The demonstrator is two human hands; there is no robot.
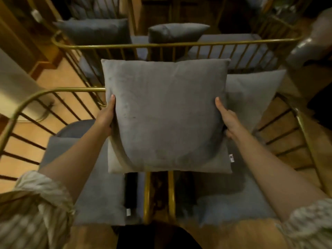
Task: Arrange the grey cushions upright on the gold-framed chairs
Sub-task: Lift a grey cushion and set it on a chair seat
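A square grey cushion [167, 114] fills the middle of the view, held up in the air by both its side edges. My left hand [106, 116] grips its left edge and my right hand [228, 120] grips its right edge. It hangs over the gap between two gold-framed chairs, the left chair [23, 108] and the right chair [305, 135], each with a grey seat pad. A second grey cushion [255, 92] leans upright behind it on the right chair. Two more grey cushions, one [97, 31] and another [177, 33], stand on chairs farther back.
A gold rail [179, 44] of the facing chairs runs across the back. Wooden floor [59, 81] shows at the left, with a pale table base [16, 90] beside it. A dark rounded object [312, 44] sits at the far right.
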